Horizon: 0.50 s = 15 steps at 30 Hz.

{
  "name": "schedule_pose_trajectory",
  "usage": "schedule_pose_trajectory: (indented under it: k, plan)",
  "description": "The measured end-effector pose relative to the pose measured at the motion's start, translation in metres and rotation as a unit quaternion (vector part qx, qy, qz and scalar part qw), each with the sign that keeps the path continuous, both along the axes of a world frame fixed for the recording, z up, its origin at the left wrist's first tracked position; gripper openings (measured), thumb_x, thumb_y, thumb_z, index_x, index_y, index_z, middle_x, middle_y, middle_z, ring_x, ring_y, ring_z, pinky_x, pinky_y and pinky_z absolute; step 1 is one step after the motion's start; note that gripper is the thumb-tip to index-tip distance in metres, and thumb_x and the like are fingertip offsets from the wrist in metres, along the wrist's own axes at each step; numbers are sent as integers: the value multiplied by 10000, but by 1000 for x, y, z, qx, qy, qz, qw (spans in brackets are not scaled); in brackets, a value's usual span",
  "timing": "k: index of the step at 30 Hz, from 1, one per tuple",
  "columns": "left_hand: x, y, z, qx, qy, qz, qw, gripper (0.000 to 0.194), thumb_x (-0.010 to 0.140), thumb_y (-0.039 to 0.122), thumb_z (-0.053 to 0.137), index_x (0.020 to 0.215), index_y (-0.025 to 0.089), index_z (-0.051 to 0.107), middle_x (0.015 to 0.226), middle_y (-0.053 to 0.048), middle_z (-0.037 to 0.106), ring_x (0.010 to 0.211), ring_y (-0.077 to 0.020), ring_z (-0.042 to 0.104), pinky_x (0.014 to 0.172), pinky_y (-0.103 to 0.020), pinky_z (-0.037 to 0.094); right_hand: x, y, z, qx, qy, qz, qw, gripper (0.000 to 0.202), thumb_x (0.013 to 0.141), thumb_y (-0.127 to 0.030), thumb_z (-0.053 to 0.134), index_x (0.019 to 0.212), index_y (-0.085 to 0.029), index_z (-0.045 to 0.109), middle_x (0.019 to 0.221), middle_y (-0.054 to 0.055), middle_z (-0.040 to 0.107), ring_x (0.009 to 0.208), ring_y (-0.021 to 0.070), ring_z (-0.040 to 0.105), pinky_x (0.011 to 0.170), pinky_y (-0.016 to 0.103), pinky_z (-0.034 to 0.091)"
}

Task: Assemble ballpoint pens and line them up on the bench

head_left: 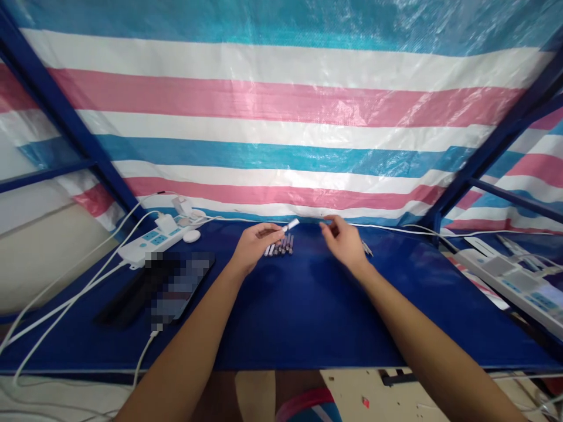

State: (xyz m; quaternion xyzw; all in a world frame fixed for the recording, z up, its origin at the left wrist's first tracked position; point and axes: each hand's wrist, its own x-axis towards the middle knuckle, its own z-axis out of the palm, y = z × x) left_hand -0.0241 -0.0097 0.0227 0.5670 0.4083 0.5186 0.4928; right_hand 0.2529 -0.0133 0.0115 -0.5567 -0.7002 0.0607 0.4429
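Note:
A small white tube-like piece (292, 224) with a dark part near its lower end is pinched between the thumb and fingers of my left hand (259, 241). It tilts up toward the right, and its exact kind is too small to tell. Just below, a row of several short grey and dark cylinders (284, 245) lies side by side on the blue tabletop (299, 316). My right hand (343, 239) hovers apart to the right, fingers loosely curved and parted, with nothing visible in them. Beside it lie a few thin metallic sticks (367, 249), partly hidden by that hand.
A white power strip (152, 241) with plugged-in chargers and cables stands at left, near a phone (187, 287) on a cable. Another power strip (512, 287) lies at right. Blue metal posts (479, 158) and a striped plastic sheet (281, 105) enclose the table's back.

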Motion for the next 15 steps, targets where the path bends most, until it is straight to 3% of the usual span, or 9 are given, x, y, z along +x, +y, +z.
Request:
schedule_pose_trajectory:
  k: [3,8,11,15]
  plan:
    - [3,-1,-1,-24,-54,-37,998,396,755,432,949,1018,172,808,1010,-98,820,967,-249,784,1011,-446,606,52,9,4,-39,-62,-75,994,359,1022,-492,578,1125,-192,746,755,60,736,705,254,697,684,330,459]
    - [13,-3,-3,-87,-147,-53,984,310,768,328,966,954,152,792,993,-89,809,990,-219,790,1041,-392,606,137,11,-14,-58,-95,-224,968,342,982,-478,587,975,-190,771,771,107,756,729,281,695,671,345,428]
    - [17,-4,-4,-119,-181,-63,974,325,782,254,960,1036,149,787,975,-83,807,954,-196,793,968,-331,631,167,10,-23,-98,-82,-229,965,336,956,-502,618,915,-196,751,769,107,757,715,271,690,658,341,437]
    - [16,-4,-5,-146,-190,-90,967,393,868,189,885,1245,148,781,1028,-103,815,933,-177,796,903,-280,641,174,14,-32,-209,-62,-123,968,398,891,-592,688,776,-211,685,724,81,737,673,239,663,621,322,445]
